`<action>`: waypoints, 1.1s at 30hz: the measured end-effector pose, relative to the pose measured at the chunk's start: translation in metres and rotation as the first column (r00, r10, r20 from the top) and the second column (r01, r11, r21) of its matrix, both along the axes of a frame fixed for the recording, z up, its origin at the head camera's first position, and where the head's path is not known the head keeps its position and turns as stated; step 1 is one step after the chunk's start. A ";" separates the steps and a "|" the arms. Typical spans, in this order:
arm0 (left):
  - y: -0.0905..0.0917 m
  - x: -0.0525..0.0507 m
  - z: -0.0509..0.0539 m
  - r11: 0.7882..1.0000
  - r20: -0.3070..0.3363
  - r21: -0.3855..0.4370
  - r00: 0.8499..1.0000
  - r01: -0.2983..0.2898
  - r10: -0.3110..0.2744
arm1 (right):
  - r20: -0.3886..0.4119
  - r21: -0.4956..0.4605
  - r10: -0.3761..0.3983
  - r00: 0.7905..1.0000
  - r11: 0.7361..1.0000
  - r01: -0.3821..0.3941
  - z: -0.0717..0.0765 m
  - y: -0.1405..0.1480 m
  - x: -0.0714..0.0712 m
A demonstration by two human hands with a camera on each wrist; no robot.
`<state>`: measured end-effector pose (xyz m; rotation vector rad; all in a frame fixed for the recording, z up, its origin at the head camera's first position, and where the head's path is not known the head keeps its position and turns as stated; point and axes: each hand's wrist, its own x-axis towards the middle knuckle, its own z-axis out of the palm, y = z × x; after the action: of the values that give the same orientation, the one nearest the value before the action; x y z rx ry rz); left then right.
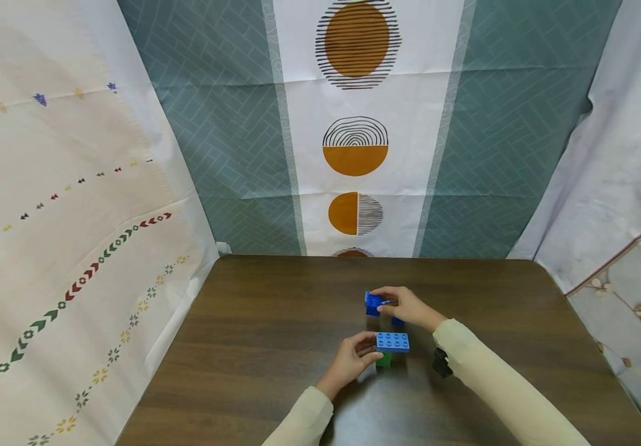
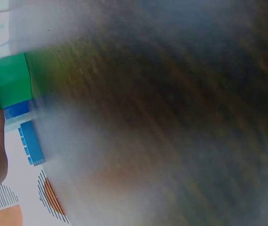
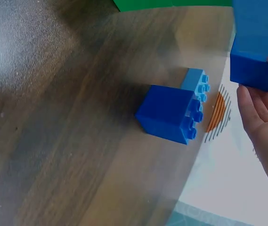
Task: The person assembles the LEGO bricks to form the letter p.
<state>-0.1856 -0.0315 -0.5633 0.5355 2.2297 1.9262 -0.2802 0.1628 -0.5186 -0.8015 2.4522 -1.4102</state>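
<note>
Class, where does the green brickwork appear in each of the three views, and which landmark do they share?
Head: green brickwork shows just below the light-blue brick, lower right of centre.
Left wrist: green brickwork is at the upper left, cut by the left edge.
Right wrist: green brickwork is cut by the top edge.
Shared landmark: striped orange circle, lowest in the head view.

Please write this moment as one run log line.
left hand: grips green block, light-blue brick on top | right hand: holds dark-blue brick | table: another dark-blue brick, another light-blue brick
</note>
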 end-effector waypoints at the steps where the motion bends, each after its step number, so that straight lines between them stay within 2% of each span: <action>1: 0.000 -0.002 -0.005 1.000 -0.003 -0.005 1.000 -0.003 0.003 | -0.002 -0.003 -0.001 1.000 1.000 0.001 0.001 0.001 0.001; 4: 0.001 -0.006 -0.016 1.000 0.007 -0.017 1.000 -0.009 0.010 | -0.013 -0.004 -0.010 1.000 1.000 0.010 0.005 0.004 0.002; 7: 0.001 -0.008 -0.019 1.000 0.012 -0.017 1.000 -0.010 0.010 | -0.014 -0.012 -0.017 1.000 1.000 0.017 0.006 0.007 0.004; 9: 0.000 -0.006 -0.015 1.000 0.016 -0.019 1.000 -0.011 0.011 | -0.021 -0.018 -0.018 1.000 1.000 0.018 0.008 0.009 0.006; 13: -0.001 0.002 0.004 1.000 -0.003 -0.010 1.000 -0.004 0.004 | -0.030 -0.031 -0.012 0.999 0.999 0.011 0.019 0.010 0.016; 15: -0.001 0.003 0.007 1.000 -0.007 -0.009 1.000 -0.006 0.006 | -0.036 -0.035 -0.012 0.999 0.999 0.011 0.021 0.012 0.017; 17: -0.001 0.003 0.005 1.000 -0.011 -0.017 1.000 -0.010 0.010 | -0.036 -0.037 -0.010 0.999 0.999 0.009 0.021 0.014 0.019; 20: 0.000 0.002 0.001 1.000 -0.009 -0.024 1.000 -0.019 0.019 | -0.048 -0.042 -0.005 0.999 0.999 0.003 0.014 0.020 0.017; 24: -0.001 0.005 0.010 1.000 0.005 -0.017 1.000 -0.014 0.014 | -0.051 -0.040 0.004 0.999 0.999 -0.006 0.017 0.022 0.022; 28: -0.002 0.005 0.012 1.000 0.011 -0.003 1.000 -0.006 0.006 | -0.051 -0.034 0.018 0.999 0.999 -0.019 0.022 0.022 0.029; 30: -0.002 0.005 0.011 1.000 0.002 0.006 1.000 0.000 0.000 | -0.047 -0.037 0.028 0.999 0.999 -0.029 0.023 0.022 0.033; 33: -0.001 0.000 -0.001 1.000 -0.005 0.006 1.000 0.001 -0.001 | -0.042 -0.043 0.047 0.998 0.998 -0.049 0.025 0.022 0.038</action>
<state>-0.1857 -0.0324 -0.5639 0.5430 2.2270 1.9342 -0.2418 0.1853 -0.4935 -0.9014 2.4231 -1.4489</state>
